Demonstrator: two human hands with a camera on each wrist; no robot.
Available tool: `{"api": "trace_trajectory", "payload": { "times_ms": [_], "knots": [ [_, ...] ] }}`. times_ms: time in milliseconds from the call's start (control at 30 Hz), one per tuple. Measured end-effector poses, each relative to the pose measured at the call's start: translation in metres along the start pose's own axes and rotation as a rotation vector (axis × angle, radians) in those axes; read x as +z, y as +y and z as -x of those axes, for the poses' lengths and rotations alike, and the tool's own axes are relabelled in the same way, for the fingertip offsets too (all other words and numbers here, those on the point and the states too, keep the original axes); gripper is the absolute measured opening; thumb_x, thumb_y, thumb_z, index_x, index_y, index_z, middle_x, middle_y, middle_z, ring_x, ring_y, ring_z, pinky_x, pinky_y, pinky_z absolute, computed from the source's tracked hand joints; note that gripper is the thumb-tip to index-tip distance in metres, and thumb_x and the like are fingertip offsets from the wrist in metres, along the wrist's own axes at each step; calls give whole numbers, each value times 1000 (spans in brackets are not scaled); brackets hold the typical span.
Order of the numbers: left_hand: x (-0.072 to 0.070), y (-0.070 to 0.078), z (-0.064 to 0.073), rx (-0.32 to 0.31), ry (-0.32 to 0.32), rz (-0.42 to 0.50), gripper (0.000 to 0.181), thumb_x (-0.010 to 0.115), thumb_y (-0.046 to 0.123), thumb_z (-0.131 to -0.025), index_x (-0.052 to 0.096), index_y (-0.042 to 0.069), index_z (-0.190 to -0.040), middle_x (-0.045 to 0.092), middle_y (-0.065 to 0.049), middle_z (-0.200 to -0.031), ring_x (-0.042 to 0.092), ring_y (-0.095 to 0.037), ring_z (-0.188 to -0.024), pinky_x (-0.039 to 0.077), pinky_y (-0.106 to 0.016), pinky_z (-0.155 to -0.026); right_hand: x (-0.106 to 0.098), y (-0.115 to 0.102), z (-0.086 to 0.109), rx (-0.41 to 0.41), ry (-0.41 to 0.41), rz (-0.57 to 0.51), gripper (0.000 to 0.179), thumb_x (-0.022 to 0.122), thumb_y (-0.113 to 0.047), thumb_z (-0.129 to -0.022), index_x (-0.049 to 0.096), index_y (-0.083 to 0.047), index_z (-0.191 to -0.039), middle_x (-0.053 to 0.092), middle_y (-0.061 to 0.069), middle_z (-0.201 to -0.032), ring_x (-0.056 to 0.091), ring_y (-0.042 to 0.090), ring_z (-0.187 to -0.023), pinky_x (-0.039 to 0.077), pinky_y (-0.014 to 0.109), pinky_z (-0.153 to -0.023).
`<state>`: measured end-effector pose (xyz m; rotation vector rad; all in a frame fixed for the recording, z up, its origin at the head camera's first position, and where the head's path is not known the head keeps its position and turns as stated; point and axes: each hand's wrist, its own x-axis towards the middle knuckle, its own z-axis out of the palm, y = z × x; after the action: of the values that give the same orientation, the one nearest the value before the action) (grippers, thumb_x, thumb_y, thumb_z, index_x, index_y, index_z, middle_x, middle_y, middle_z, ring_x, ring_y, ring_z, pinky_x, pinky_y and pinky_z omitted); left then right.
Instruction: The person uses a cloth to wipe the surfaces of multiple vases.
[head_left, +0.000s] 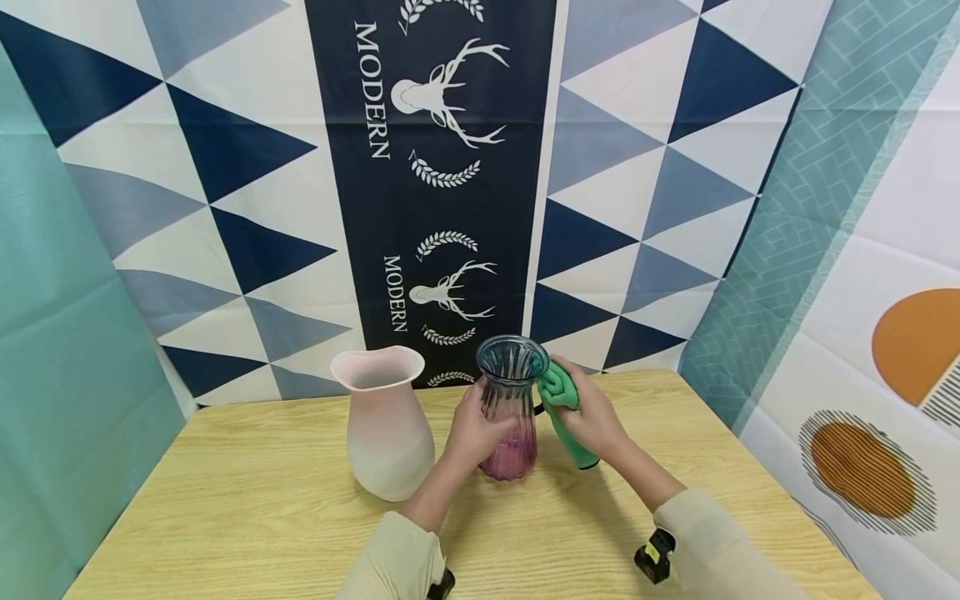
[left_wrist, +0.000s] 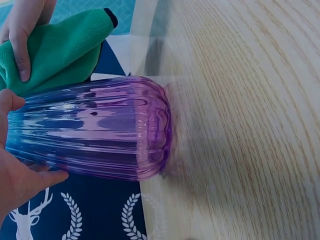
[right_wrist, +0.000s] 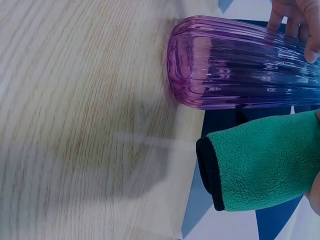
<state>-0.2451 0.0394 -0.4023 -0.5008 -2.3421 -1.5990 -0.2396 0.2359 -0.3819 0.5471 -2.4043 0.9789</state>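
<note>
A ribbed glass vase point(head_left: 510, 417), blue at the rim and fading to purple at the base, stands upright on the wooden table. My left hand point(head_left: 477, 427) grips its left side, with thumb and fingers around the body. In my right hand point(head_left: 592, 414) is a green cloth point(head_left: 558, 392) with a dark edge, bunched up against the vase's upper right side. The cloth point(right_wrist: 265, 160) hangs down beside the glass in the right wrist view. Seen from the left wrist, the vase's base point(left_wrist: 150, 127) rests on the table.
A white and pale pink vase point(head_left: 386, 433) with a wavy rim stands just left of the glass one. The wooden table point(head_left: 247, 500) meets a patterned backdrop point(head_left: 442, 192) at its back edge. Hanging cloths point(head_left: 847, 250) enclose the sides.
</note>
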Motion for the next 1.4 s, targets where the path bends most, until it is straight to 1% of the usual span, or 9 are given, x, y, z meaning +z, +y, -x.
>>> {"api": "trace_trajectory", "payload": {
  "times_ms": [167, 267, 467, 567, 667, 767, 967, 1167, 1400],
  "knots": [
    [0, -1, -1, 22, 9, -20, 72, 73, 17, -73, 43, 4, -136, 54, -16, -127, 54, -29, -115, 45, -45, -98, 3, 1, -1, -23, -21, 10, 58, 64, -4, -83, 44, -8, -137, 57, 16, -127, 57, 26, -101, 47, 42, -82],
    [0, -2, -2, 11, 7, -25, 72, 73, 17, -73, 42, 5, -137, 53, -16, -129, 53, -29, -117, 45, -45, -99, 5, 2, -1, -33, -44, 23, 54, 64, -3, -83, 47, -7, -134, 59, 14, -123, 55, 23, -101, 45, 40, -81],
    [-1, -1, -3, -7, -5, -21, 74, 73, 18, -73, 41, 6, -139, 50, -15, -133, 50, -30, -121, 43, -46, -101, 8, 6, 2, -30, -72, 76, 53, 66, 0, -80, 50, -3, -130, 60, 16, -120, 57, 28, -105, 48, 45, -85],
    [-2, 0, -3, -6, -6, -12, 74, 73, 18, -73, 41, 5, -139, 48, -16, -135, 49, -31, -123, 42, -48, -101, 10, 9, 4, -24, -88, 109, 54, 65, 1, -79, 50, -3, -131, 59, 18, -122, 57, 31, -108, 48, 47, -85],
    [-2, 2, -3, -12, -11, -4, 74, 73, 19, -73, 41, 6, -139, 47, -16, -136, 48, -31, -124, 41, -48, -102, 12, 13, 7, -14, -118, 134, 55, 64, 1, -80, 49, -4, -133, 57, 18, -126, 55, 34, -114, 48, 50, -88],
    [-2, 2, -3, -17, -13, -2, 74, 73, 19, -73, 41, 5, -139, 47, -17, -136, 47, -31, -124, 41, -48, -103, 14, 17, 10, -13, -148, 168, 55, 64, 2, -81, 49, -4, -134, 57, 18, -126, 54, 36, -116, 47, 51, -91],
    [-1, 1, -2, -10, -10, -1, 74, 73, 20, -73, 41, 5, -138, 47, -17, -136, 47, -32, -124, 41, -48, -102, 18, 25, 15, -20, -204, 212, 53, 63, 2, -79, 51, -4, -131, 59, 17, -122, 56, 35, -113, 47, 51, -91],
    [-1, 1, -2, -22, -11, -3, 74, 73, 20, -74, 40, 5, -139, 48, -17, -135, 48, -32, -124, 41, -49, -103, 20, 32, 22, -18, -273, 259, 54, 63, 4, -78, 52, -5, -130, 60, 15, -123, 57, 33, -113, 47, 49, -93],
    [-1, -3, -2, -20, -7, -1, 74, 74, 21, -73, 41, 7, -138, 49, -16, -132, 49, -32, -122, 41, -49, -102, 21, 34, 25, -37, -303, 327, 56, 66, 2, -77, 52, -7, -130, 62, 14, -119, 59, 32, -107, 49, 49, -88]
  ]
}}
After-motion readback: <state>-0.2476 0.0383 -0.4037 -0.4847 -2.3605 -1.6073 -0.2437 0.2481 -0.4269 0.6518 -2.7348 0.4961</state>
